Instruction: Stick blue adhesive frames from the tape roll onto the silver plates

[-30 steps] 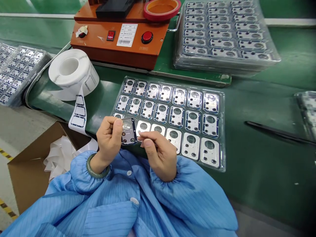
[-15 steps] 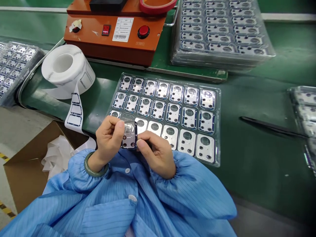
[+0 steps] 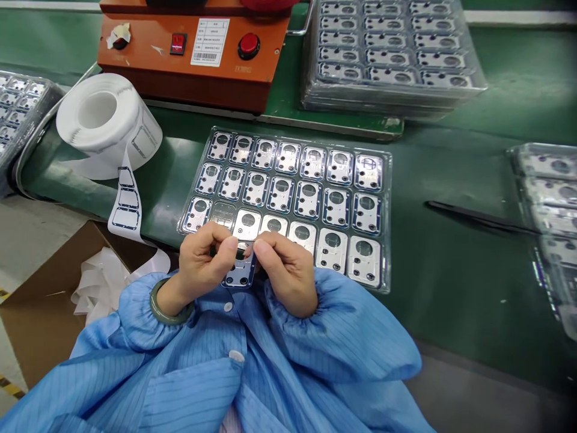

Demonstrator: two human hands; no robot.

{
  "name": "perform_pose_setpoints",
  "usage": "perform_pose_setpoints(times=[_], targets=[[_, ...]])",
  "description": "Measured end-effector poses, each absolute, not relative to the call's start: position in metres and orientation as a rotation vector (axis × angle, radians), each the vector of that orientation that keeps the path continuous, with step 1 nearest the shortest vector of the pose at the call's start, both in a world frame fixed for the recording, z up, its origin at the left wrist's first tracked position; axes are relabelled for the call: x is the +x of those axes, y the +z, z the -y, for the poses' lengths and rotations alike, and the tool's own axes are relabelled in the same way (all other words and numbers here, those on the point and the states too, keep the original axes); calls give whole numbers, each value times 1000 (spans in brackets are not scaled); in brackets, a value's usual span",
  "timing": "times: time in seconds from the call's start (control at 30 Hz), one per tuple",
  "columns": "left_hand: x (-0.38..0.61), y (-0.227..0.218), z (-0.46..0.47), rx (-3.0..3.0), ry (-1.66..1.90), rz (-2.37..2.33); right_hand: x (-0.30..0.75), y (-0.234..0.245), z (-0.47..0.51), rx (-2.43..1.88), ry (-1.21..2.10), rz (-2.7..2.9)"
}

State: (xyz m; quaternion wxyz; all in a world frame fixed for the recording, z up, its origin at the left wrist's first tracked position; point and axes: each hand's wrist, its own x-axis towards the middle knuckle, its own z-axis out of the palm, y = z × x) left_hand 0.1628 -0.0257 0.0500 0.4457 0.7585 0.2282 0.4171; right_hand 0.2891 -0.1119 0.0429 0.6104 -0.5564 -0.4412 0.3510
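My left hand (image 3: 208,255) and my right hand (image 3: 288,267) pinch the upper edge of a small silvery metal plate (image 3: 238,273) between thumbs and fingertips. Dark blue edging runs round this plate, and it has round holes. It is held above the near edge of a clear plastic tray (image 3: 386,240). Rows of similar plates fill the tray; those in the two far rows have blue edging, while most in the near row look plain. One pocket (image 3: 223,213) in the near row holds no plate. My fingers partly cover the held plate's top.
A roll of white label tape (image 3: 108,120) with blue-black frame stickers stands at left, its strip trailing into a cardboard box (image 3: 49,300). Behind are an orange machine (image 3: 180,78) and stacked plate trays (image 3: 392,60). Black tweezers (image 3: 478,218) lie at right beside another tray (image 3: 518,174).
My hands have shifted to the plate's upper edge, and its face is tilted differently. The surroundings have slid a little left and up in the view.
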Motion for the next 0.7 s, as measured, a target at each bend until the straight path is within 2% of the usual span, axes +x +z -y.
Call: perform_pose_setpoints(times=[0.23,0.5,0.7], targets=[[166,47,29,1739,1072,-629,288,44,112,-1269,823,1049],[158,53,15,1606,766,-510,286,49,107,-1292,760,1192],[164,64,14,1703,720,-611,285,48,105,-1326,678,1289]])
